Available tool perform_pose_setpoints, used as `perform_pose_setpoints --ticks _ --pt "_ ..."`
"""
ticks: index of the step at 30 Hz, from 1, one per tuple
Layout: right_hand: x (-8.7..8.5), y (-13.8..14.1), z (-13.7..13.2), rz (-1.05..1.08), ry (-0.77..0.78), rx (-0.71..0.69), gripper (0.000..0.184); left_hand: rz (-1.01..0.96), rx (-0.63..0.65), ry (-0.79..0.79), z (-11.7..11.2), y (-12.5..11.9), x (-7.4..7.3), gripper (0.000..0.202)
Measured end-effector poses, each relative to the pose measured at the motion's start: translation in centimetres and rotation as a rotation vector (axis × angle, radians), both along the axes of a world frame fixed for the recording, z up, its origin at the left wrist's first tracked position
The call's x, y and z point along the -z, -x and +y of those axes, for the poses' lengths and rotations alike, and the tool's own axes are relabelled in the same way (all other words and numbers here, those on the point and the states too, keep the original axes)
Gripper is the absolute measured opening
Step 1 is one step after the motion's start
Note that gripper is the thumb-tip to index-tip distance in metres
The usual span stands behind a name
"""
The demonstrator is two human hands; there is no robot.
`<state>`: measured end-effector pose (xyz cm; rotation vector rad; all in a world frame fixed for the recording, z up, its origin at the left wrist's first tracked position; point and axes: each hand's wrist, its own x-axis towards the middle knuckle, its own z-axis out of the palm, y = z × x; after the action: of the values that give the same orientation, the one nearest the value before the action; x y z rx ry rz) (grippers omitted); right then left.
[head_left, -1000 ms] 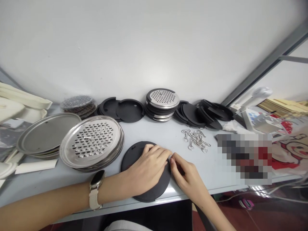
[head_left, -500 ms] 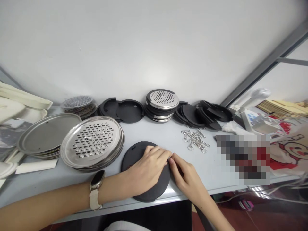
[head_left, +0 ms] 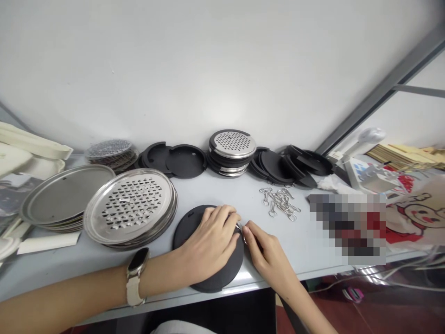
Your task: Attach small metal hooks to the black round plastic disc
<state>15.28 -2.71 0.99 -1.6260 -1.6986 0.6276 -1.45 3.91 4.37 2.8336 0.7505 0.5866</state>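
Note:
A black round disc (head_left: pixel 222 278) lies at the near edge of the table. My left hand (head_left: pixel 215 236) rests over its upper right part, fingers bent and gripping it by the right rim. The undersides of those fingers are hidden. At the same rim, my right hand (head_left: pixel 262 246) pinches a small metal clip (head_left: pixel 239 226) between thumb and forefinger, and the clip is partly covered by the fingers. Beyond my right hand is a loose pile of metal ring clips (head_left: pixel 281 203). To the left stands a stack of perforated metal grater plates (head_left: pixel 132 204).
Plain metal plates (head_left: pixel 66 195) are stacked at the left. Along the wall stand black round trays (head_left: pixel 187 160), a pile of trays with grater plates (head_left: pixel 232 144) and more black trays (head_left: pixel 274 164). A printed bag (head_left: pixel 420 215) lies at the right.
The fingers of my left hand have drawn back slightly from those of my right, and more of the metal clip shows between them. The view has shifted a little.

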Motion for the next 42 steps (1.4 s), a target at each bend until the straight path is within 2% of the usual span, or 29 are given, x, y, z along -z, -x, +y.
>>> perform_pose_setpoints --ticks 6,14,23,34,42 --pt "0.03 0.04 0.17 -0.039 0.003 -0.002 0.028 0.001 -0.024 0.024 0.08 -0.08 0.32 0.021" --pt "-0.14 0.03 0.06 -0.058 0.007 0.011 0.027 0.021 0.010 0.025 -0.02 0.00 0.06 0.020" --pt "-0.51 0.23 0.06 -0.081 -0.007 -0.019 0.019 0.022 0.027 0.016 0.09 0.27 0.43 0.022" --pt "-0.34 0.25 0.12 -0.154 -0.036 -0.001 0.024 0.059 0.036 -0.048 0.01 0.31 0.33 0.026" --pt "-0.22 0.23 0.16 -0.246 -0.064 0.007 0.030 0.092 0.065 -0.017 0.03 0.33 0.10 0.025"
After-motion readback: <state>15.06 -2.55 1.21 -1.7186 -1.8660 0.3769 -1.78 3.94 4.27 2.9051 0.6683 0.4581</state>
